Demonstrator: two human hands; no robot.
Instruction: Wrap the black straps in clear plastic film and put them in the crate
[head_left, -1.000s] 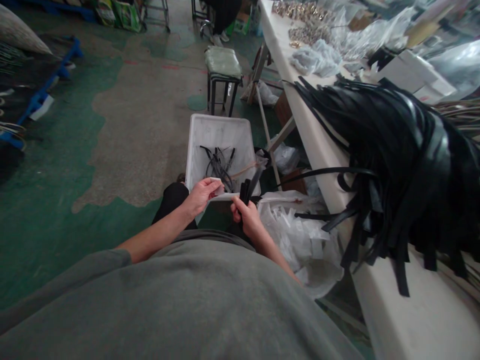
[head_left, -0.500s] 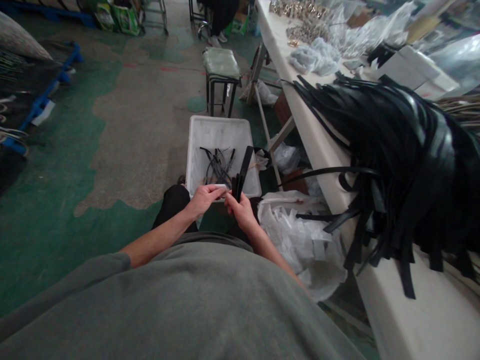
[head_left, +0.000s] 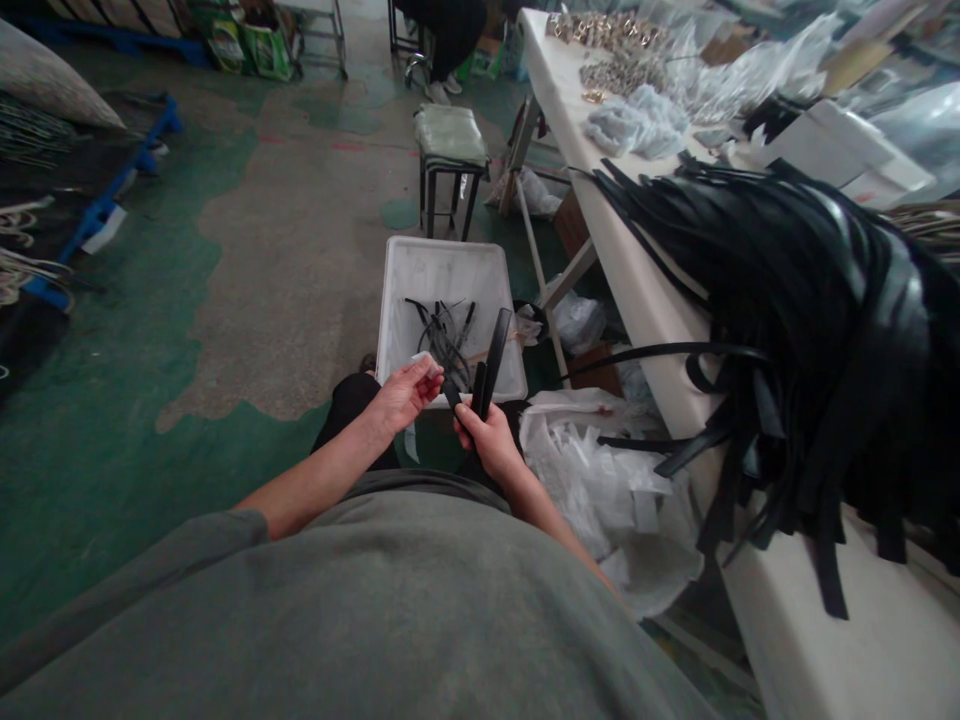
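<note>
My left hand (head_left: 407, 396) is closed on a small white strip (head_left: 425, 363) that looks like paper or tape. In my right hand (head_left: 489, 436), fingers wrap round several black straps (head_left: 493, 358) whose ends stick up. One strap end slants from the right hand toward the left fingertips; whether the left hand touches it I cannot tell. Just beyond both hands a white plastic bin (head_left: 442, 262) stands on the floor, with thin black strips (head_left: 444, 335) lying in it. A pale strip (head_left: 412, 443) hangs below my left hand.
A white table (head_left: 780, 640) runs along the right, bearing a large pile of black straps (head_left: 817, 260) and metal hardware (head_left: 611, 35). Beneath its edge sits a plastic bag (head_left: 622, 480) of white scraps. A stool (head_left: 451, 135) stands beyond the bin; a blue pallet (head_left: 112, 205) is left.
My left hand has turned and lifted slightly, drawing the white strip up and back. The straps in my right hand have shifted, one end now slanting left. The view has moved slightly.
</note>
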